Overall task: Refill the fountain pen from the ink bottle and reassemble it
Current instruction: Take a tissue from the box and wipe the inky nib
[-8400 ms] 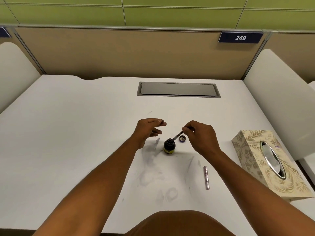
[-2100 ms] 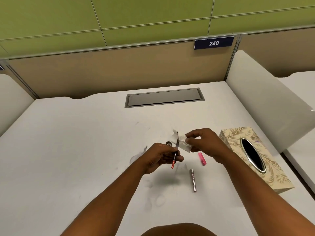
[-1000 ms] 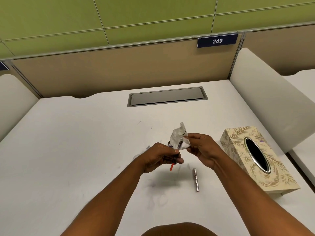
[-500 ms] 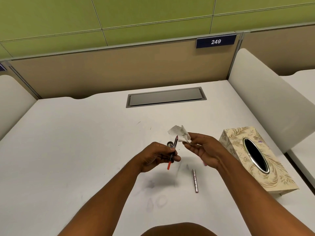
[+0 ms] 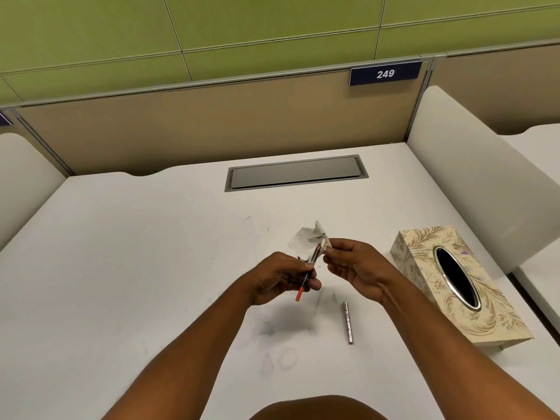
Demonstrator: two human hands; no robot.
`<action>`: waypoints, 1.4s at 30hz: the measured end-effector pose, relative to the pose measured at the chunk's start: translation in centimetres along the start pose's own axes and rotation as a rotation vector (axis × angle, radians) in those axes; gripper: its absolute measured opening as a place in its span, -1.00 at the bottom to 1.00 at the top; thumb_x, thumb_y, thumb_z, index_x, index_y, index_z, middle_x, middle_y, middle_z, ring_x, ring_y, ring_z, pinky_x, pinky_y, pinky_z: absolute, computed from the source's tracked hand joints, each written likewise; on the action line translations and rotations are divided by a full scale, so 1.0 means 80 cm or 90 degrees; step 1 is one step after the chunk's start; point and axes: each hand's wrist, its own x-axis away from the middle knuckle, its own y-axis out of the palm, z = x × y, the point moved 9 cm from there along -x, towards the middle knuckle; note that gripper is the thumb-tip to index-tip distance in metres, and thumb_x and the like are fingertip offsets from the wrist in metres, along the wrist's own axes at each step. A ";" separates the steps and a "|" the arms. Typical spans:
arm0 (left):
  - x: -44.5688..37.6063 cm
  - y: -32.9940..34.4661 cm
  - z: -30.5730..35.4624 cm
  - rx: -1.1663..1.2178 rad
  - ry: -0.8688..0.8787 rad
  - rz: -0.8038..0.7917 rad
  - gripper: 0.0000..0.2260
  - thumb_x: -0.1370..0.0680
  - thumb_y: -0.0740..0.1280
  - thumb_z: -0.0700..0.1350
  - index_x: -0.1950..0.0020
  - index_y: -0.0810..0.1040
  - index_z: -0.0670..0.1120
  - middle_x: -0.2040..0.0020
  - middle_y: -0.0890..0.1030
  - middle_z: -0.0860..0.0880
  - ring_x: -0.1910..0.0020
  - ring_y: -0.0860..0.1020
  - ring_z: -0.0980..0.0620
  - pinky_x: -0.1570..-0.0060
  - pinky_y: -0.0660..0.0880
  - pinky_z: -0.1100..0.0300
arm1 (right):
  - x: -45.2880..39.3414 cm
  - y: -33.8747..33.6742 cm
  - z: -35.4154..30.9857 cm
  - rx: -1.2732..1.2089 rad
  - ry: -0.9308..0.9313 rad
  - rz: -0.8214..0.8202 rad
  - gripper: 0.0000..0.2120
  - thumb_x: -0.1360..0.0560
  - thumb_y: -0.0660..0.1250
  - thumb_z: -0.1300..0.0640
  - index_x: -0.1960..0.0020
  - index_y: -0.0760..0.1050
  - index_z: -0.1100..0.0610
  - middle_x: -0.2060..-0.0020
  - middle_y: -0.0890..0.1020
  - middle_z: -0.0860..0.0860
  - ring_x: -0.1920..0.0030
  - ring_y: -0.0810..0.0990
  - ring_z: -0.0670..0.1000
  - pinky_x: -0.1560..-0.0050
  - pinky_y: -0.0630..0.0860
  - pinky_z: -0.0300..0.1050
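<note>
We see the left hand [image 5: 280,278] closed around the inner section of the fountain pen [image 5: 309,272], thumb and fingers pinching its middle so that it tilts, the orange-red end pointing down toward the person and the nib end pointing up and away. The right hand [image 5: 354,268] pinches a crumpled white tissue [image 5: 307,239] between thumb and fingertips, and the tissue touches the upper tip of the pen section; a small dark mark shows on the paper. Both hands hover above the white desk [image 5: 136,268]. Just beyond the left hand's fingers something dark peeks out, too hidden for us to name. The metallic pen barrel [image 5: 348,323] lies flat on the desk near the right wrist. To the right stands a floral tissue box [image 5: 424,283] with an oval opening. Farther back, a grey cable hatch [image 5: 295,172] sits in the desk, and a plate reading 249 [image 5: 385,73] hangs on the partition.
</note>
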 end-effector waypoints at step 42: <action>-0.014 -0.023 -0.016 -0.168 -0.056 0.051 -0.73 -0.53 0.45 -0.06 -0.02 0.70 -0.27 0.00 0.74 -0.19 -0.03 0.70 -0.07 -0.27 0.54 0.00 | -0.025 -0.010 -0.004 0.350 -0.093 0.071 -0.85 -0.56 0.33 0.20 0.13 0.62 0.22 0.22 0.64 0.13 0.22 0.52 0.02 0.25 0.45 -0.14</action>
